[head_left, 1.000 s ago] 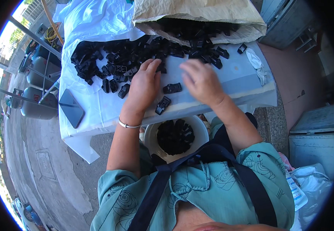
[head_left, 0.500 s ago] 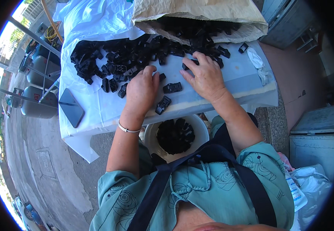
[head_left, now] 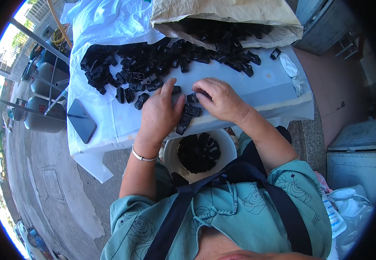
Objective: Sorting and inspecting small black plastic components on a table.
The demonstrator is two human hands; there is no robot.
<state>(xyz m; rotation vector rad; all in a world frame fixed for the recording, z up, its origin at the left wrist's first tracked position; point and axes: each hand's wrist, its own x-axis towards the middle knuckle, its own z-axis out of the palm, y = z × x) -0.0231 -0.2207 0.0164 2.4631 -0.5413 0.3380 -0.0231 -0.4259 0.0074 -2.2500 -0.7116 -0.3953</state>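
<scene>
My right hand (head_left: 223,99) is closed around a small black plastic part (head_left: 192,98), one end of which sticks out past the fingertips. My left hand (head_left: 158,113) hovers over the table's near side, thumb and index finger apart. Just right of its thumb lie two black plastic clip-like parts, one (head_left: 192,110) touching the other (head_left: 182,125) near the table edge. Another black part (head_left: 176,89) peeks out beyond the left index finger. A large heap of similar black parts (head_left: 153,60) spreads across the far side of the white-covered table (head_left: 123,130).
A paper sack (head_left: 227,13) lies open at the back with black parts inside. Below the table edge, a white bucket (head_left: 167,158) holds more parts. A dark flat phone-like slab (head_left: 81,121) lies at left, a crumpled white glove-like item (head_left: 290,71) at right.
My right hand has come from the heap toward me and left, bringing a black part. My left hand has shifted slightly nearer, and the two loose parts now lie together.
</scene>
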